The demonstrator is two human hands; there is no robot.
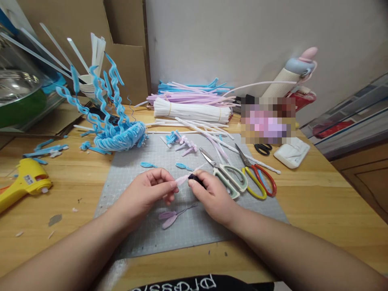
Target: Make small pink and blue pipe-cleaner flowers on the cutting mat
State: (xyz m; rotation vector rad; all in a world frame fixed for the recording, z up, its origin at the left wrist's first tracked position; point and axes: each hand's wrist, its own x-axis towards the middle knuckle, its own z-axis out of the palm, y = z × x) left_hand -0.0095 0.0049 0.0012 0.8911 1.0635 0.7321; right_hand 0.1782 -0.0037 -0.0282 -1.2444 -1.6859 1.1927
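Observation:
My left hand (150,190) pinches one end of a short pink pipe-cleaner piece (182,179) above the grey cutting mat (127,178). My right hand (212,196) is closed on a small dark object (195,178) held against the same pink piece. Both hands meet over the middle of the mat. Just below them lies a bent purple-pink pipe-cleaner shape (171,218) with a thin stem.
Two pairs of scissors (226,173) (257,178) lie right of my hands. A blue pipe-cleaner sculpture (115,125) stands at the mat's back left, a yellow glue gun (26,180) at far left. Bundles of white, pink and blue pipe cleaners (190,109) lie behind.

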